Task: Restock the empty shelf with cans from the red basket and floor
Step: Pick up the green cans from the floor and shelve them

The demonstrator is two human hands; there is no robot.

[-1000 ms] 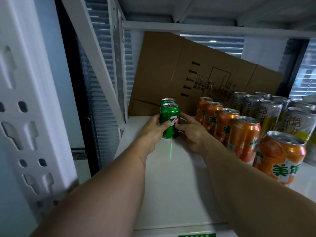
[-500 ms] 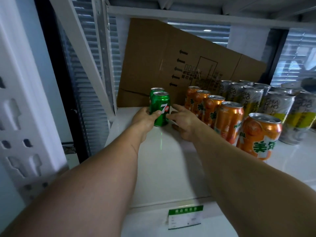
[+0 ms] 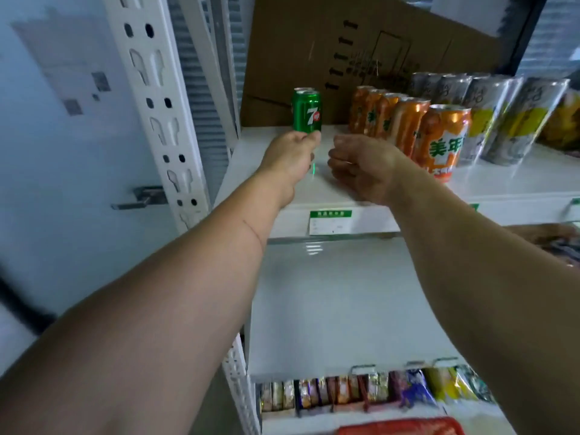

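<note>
A green 7up can (image 3: 307, 112) stands upright on the white shelf (image 3: 351, 191) at its left end, with a second green can (image 3: 302, 89) directly behind it. My left hand (image 3: 290, 158) hovers just in front of the can's base, fingers curled, and covers the can's bottom rim. My right hand (image 3: 361, 166) is a loose fist to the right of it, holding nothing. The red basket (image 3: 401, 429) shows only as a rim at the bottom edge.
A row of orange cans (image 3: 444, 142) runs front to back right of my hands, then rows of silver-and-yellow cans (image 3: 514, 120). Brown cardboard (image 3: 376, 42) leans at the back. A white perforated upright (image 3: 150, 105) stands left. Snack packets (image 3: 361, 394) line a lower shelf.
Both hands have let go of the green can and drawn back toward the shelf's front edge. My view has pulled back and tilted down, revealing the lower shelves and basket.
</note>
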